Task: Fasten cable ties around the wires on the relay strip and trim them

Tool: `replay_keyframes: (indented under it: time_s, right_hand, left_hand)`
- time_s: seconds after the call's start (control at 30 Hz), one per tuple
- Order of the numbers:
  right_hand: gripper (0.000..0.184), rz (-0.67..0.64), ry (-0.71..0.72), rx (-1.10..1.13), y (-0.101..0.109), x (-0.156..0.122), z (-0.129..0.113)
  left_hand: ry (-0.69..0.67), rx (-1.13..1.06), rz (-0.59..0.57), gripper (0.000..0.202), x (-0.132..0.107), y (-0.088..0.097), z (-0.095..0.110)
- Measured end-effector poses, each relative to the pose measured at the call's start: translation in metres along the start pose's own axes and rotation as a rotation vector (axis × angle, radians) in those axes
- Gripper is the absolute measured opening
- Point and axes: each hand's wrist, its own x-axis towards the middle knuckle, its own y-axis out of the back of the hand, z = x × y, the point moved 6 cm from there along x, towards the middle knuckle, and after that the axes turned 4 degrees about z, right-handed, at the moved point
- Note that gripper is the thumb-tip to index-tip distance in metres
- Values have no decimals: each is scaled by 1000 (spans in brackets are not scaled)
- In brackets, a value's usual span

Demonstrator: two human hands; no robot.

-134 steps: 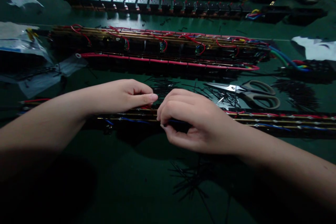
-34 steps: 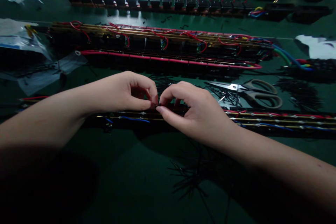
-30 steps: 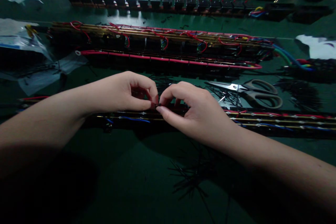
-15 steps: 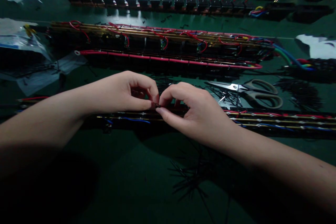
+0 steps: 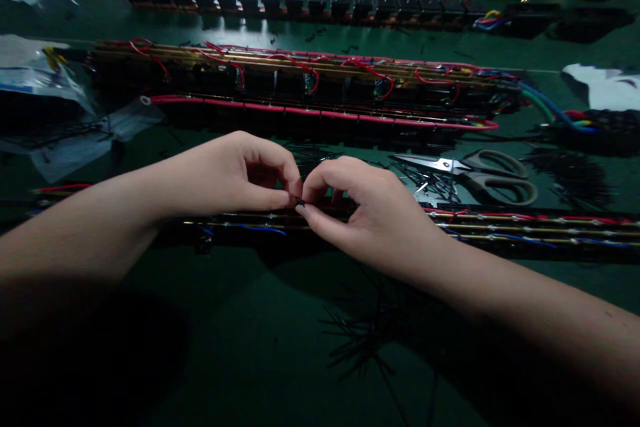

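My left hand and my right hand meet at the middle, thumbs and forefingers pinched on a small black cable tie. Only a short dark piece of the tie shows between the fingertips. Just beneath them runs a long black strip with brass rods, along which thin red and blue wires lie. The hands hide the strip's middle stretch. Scissors with dark handles lie behind my right hand, over a pile of loose black ties.
Farther back lies a longer wired assembly with a thick red cable along its front. More black ties lie at right and in front. Plastic bags lie at left. Rows of black modules stand behind.
Both hands keep nearly the same pose, still pinching at the same spot. My left wrist is very slightly higher; nothing else has visibly moved.
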Motion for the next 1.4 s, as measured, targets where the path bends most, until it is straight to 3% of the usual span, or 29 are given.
replay_keyframes:
  time_s: [0.23, 0.8, 1.4]
  right_hand:
    - [6, -8, -30, 0, 0, 0, 1]
    - [8, -2, -24, 2, 0, 0, 2]
    - [7, 36, 57, 47, 2, -2, 0]
  left_hand:
    - [-7, -62, 32, 18, 3, 0, -5]
    - [-109, -149, -22, 8, 2, -1, 3]
    - [-93, -212, -25, 7, 5, -3, -1]
